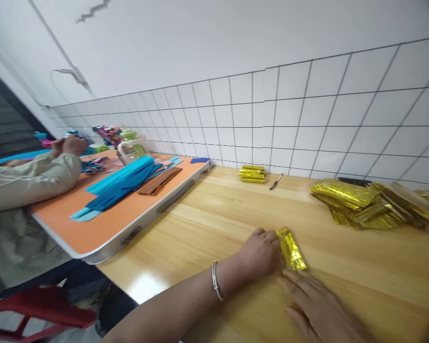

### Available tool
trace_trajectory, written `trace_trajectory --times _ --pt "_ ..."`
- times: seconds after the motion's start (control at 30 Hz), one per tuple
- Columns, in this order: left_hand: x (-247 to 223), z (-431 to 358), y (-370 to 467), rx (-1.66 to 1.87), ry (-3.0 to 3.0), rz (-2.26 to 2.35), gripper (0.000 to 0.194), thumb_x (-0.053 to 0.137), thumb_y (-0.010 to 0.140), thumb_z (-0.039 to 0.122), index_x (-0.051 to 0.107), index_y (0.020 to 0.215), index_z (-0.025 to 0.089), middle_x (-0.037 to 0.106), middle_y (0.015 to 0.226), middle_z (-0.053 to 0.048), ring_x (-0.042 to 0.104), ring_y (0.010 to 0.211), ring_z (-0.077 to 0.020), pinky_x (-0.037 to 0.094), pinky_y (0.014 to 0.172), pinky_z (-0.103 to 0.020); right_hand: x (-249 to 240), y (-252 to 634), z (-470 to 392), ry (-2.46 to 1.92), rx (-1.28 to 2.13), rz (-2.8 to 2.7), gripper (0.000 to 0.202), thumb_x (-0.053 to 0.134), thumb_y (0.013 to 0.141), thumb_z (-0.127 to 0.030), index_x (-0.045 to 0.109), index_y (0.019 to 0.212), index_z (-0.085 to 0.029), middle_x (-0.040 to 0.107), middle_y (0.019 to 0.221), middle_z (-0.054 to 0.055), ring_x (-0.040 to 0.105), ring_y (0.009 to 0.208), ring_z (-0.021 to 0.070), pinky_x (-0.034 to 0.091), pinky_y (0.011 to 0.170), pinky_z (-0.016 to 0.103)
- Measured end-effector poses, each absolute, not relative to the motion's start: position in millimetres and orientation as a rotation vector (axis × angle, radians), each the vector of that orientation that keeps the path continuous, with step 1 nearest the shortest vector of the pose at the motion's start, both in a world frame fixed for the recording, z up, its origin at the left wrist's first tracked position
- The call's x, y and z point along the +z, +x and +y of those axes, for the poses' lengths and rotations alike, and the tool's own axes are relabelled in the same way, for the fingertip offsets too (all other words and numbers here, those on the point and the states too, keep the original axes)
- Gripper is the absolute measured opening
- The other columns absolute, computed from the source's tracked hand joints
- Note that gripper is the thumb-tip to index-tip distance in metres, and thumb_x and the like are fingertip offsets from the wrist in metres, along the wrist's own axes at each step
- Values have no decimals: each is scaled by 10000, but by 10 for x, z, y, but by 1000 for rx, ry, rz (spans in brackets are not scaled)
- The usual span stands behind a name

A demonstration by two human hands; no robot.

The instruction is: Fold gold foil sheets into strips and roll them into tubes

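A folded strip of shiny gold foil (291, 248) lies on the wooden table between my two hands. My left hand (262, 252), with a silver bangle at its wrist, has its fingers curled over the strip's left edge. Its fingertips are partly hidden, but they appear closed on the foil. Just below the near end of the strip, my right hand (314, 302) rests low over the table, slightly blurred. Its fingers are stretched out, their tips close to the foil, and nothing shows in its grasp.
A small stack of gold foil rolls (252, 174) and a pen (276, 181) lie near the tiled wall. Loose gold foil sheets (357, 202) are piled at right. The orange folding table (103, 233) at left bears blue material (123, 183); a co-worker's sleeve (39, 178) rests there.
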State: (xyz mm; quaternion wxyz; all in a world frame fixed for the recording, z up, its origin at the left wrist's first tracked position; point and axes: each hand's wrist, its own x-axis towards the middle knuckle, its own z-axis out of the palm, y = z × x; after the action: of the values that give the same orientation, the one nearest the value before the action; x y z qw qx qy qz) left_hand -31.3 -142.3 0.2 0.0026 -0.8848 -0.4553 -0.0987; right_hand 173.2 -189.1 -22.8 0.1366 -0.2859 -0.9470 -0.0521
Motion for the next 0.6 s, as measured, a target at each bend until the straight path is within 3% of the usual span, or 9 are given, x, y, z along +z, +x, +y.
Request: trace_trajectory --times 0.1,0.2,0.37,0.47,0.6 --pt "-17 -1402 -289 -301 -2823 -1391 165 435 889 257 574 926 175 619 974 -52 547 975 -180 363 902 -335 -86 1593 -1999 -875 -3 -2804 404 497 807 -254 602 1191 -185 581 1234 88 578 1088 266 519 885 405" --pt "-36 -1446 -297 -348 -2789 -1432 255 462 886 314 536 1086 174 552 1201 -77 470 1148 -204 315 987 -365 25 1550 -2017 -879 191 -2826 410 513 788 -237 605 1184 -184 560 1261 105 548 1127 275 483 929 425" --pt "-47 -1558 -299 -380 -2793 -1522 438 497 849 391 452 1228 177 464 1332 -92 375 1257 -231 238 1062 -423 113 1674 -1852 -798 497 -2719 331 452 867 -227 604 1160 -248 619 1197 36 558 1111 171 463 949 302" --pt "-52 -1563 -304 -399 -2812 -1538 474 530 813 389 452 1226 171 455 1337 -105 355 1273 -241 235 1061 -437 146 1773 -1530 -798 428 -2569 314 401 904 -223 615 1134 -232 645 1142 48 573 1075 154 461 941 297" --pt "-3 -1400 -374 -351 -2993 -1323 594 523 811 353 327 1349 195 408 1390 -84 273 1329 -243 238 1053 -441 161 1848 -1016 -925 316 -2572 340 375 918 -256 589 1175 -201 617 1188 70 549 1109 184 448 955 362"
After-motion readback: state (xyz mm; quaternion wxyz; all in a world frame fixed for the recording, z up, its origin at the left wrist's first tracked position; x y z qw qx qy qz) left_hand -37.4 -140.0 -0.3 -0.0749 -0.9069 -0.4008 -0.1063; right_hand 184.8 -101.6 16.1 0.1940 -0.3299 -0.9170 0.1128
